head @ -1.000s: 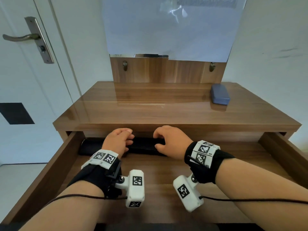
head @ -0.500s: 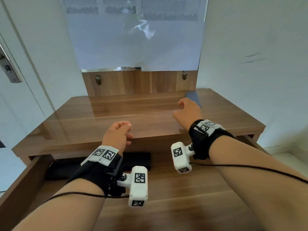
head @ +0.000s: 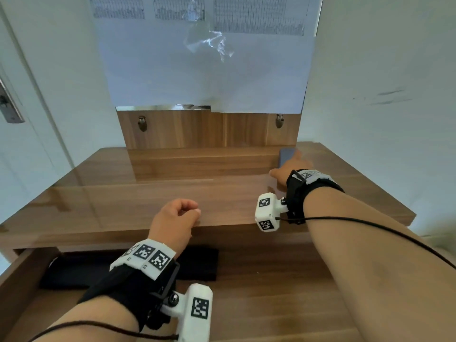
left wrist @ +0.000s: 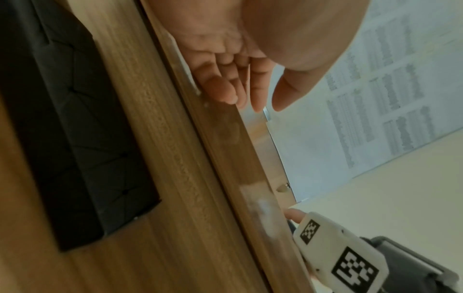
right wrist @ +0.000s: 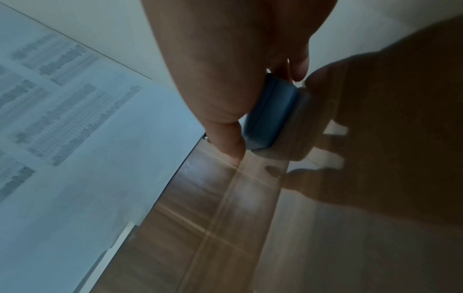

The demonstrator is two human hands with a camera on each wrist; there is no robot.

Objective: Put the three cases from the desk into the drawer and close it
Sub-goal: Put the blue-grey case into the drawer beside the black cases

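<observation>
A blue case (head: 286, 154) lies at the back right of the desk top (head: 160, 191), by the back panel. My right hand (head: 286, 164) reaches over it. In the right wrist view the right hand (right wrist: 265, 115) has its thumb on one side of the blue case (right wrist: 273, 103) and its fingers curled over the far end, while the case still rests on the desk. My left hand (head: 177, 215) hovers at the desk's front edge, loosely curled and holding nothing. Black cases (head: 197, 262) lie at the back left of the open drawer (head: 259, 304); one black case (left wrist: 75, 138) has a quilted pattern.
A wall runs close along the desk's right side. Behind the desk stands a wooden back panel (head: 209, 129) with two hooks, under a mirror covered by paper sheets (head: 209, 70). A door plate (head: 9, 107) shows at far left. The drawer's left wall (head: 17, 280) rises beside the cases.
Both hands have left the black cases in the drawer. My right hand moved up and back to the blue case and closed round it; my left hand rose to the desk's front edge.
</observation>
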